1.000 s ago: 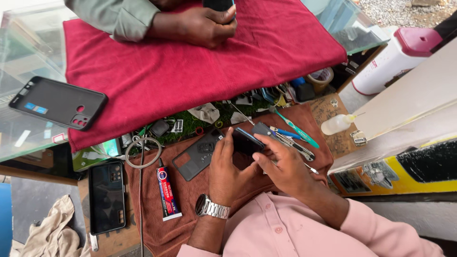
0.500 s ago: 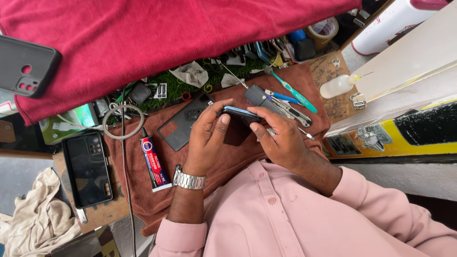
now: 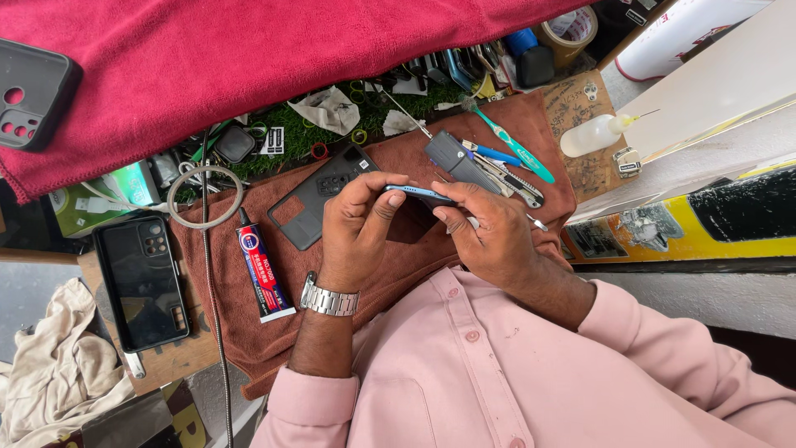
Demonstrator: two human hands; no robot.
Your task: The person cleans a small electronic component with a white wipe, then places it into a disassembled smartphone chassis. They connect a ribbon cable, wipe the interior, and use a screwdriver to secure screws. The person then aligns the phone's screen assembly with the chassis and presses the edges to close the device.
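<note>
My left hand (image 3: 355,226), with a metal watch on the wrist, and my right hand (image 3: 485,228) hold a thin blue-edged phone (image 3: 417,192) between them, seen edge-on above a brown cloth (image 3: 249,332). Fingers of both hands pinch its rim. A dark phone back cover (image 3: 319,197) lies just left of my left hand. A red and white glue tube (image 3: 262,274) lies further left on the cloth.
A red towel (image 3: 249,58) covers the counter above, with a dark phone case (image 3: 33,95) on it. A black phone (image 3: 143,282), a wire ring (image 3: 205,197), a teal toothbrush (image 3: 518,149), a utility knife (image 3: 477,170), a small squeeze bottle (image 3: 593,135) and a tape roll (image 3: 570,29) lie around.
The view has shifted closer over my hands. The phone has turned from showing its dark face to lying edge-on between my fingers. The other person's hands at the top are out of view.
</note>
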